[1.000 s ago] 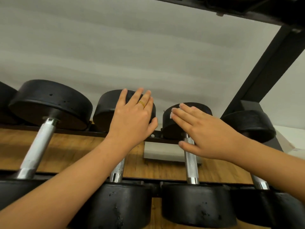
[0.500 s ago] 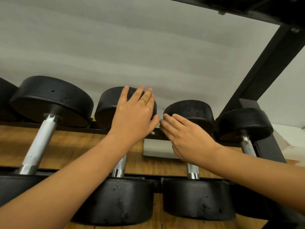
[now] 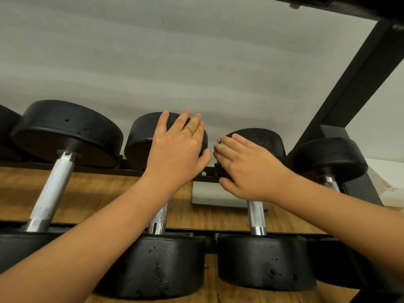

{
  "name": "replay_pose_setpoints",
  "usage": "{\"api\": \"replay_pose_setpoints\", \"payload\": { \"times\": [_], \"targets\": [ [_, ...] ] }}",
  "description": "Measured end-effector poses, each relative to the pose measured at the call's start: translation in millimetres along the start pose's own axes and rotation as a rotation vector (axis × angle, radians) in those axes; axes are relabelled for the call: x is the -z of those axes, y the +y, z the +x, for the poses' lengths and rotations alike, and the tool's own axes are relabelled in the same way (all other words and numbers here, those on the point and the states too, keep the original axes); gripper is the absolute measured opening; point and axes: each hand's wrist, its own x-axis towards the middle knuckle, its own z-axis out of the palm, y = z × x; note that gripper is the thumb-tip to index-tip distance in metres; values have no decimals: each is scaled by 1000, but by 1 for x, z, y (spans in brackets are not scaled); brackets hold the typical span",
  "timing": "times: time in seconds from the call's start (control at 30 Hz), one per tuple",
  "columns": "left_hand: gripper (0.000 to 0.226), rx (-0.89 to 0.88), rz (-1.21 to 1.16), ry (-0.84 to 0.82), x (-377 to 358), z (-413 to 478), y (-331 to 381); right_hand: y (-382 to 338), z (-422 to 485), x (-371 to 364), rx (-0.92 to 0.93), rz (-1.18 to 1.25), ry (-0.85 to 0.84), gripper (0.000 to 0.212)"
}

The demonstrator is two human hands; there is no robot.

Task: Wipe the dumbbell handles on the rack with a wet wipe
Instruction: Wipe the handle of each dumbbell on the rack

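Your left hand (image 3: pixel 178 147) lies flat, fingers straight, bracing the dumbbell head (image 3: pixel 142 136) under it. Your right hand (image 3: pixel 247 169) rests with fingers extended and no wipe showing. Wrap the handle (image 3: pixel 256 215) below that wrist fully, then stroke toward yourself.

No text, number, brand or sign can be read in this view. The dumbbells (image 3: pixel 65 127) show no readable weight marking on their black heads. The white box (image 3: pixel 388 180) at the far right edge carries small reddish marks, too small and blurred to make out.
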Motion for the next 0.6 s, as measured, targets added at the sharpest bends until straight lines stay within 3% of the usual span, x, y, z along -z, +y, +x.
{"api": "replay_pose_setpoints", "payload": {
  "times": [0.3, 0.43, 0.53, 0.6],
  "targets": [
    [59, 3, -2, 3, 1, 1, 1, -4, 0, 0, -74, -57, -4, 67],
    [60, -3, -3, -9, 3, 0, 0, 13, -41, -7, -230, 229, 131, 76],
    [59, 2, -8, -10, 4, 0, 0, 23, -52, -16, -488, 621, 181, 85],
    [60, 9, -18, -11, 5, 0, 1, 22, -51, -20, -566, 812, 228, 88]
  ]
}}
